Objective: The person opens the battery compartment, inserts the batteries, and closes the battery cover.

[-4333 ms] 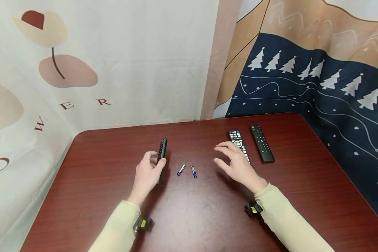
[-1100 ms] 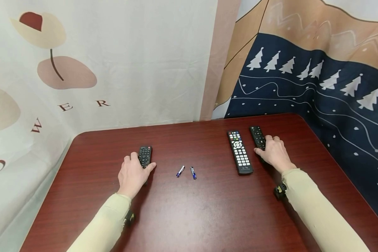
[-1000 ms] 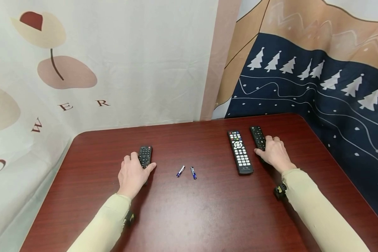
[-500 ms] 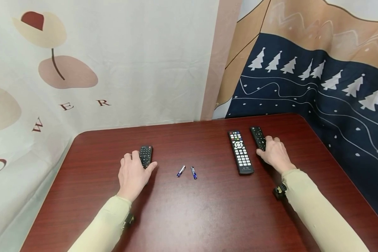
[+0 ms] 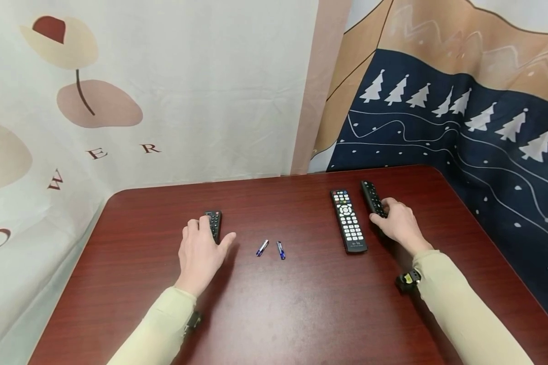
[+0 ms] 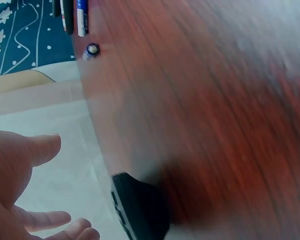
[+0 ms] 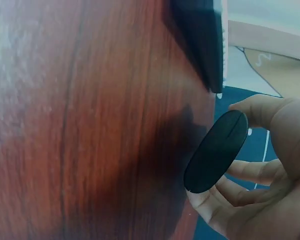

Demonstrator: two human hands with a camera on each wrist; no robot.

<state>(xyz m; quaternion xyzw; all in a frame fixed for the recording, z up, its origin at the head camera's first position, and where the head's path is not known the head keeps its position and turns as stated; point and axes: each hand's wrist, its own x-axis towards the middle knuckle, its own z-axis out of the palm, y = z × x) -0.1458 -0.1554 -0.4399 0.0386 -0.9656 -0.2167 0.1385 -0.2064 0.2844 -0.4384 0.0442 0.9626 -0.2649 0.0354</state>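
Observation:
My left hand (image 5: 201,252) hovers over a small black remote control (image 5: 214,223) lying on the table. Its fingers are spread, and in the left wrist view a gap shows between them and that remote (image 6: 140,205). On the right side, my right hand (image 5: 399,221) grips another black remote (image 5: 372,196) between thumb and fingers. The right wrist view shows the held remote (image 7: 217,150) end-on and tilted, its near end off the tabletop. Left of it lies a black remote with white buttons (image 5: 348,223). Two blue-and-silver batteries, one (image 5: 262,248) slanted and one (image 5: 280,250) nearly upright, lie mid-table.
The dark red wooden table (image 5: 274,314) has its far edge against a pale printed curtain (image 5: 219,101). A navy curtain with white trees (image 5: 438,126) hangs along the right side. Both forearms wear wrist cameras.
My left hand has let go of the small remote and shifted slightly right, leaving it on the table. In my right hand the gripped remote has tilted and lifted a little.

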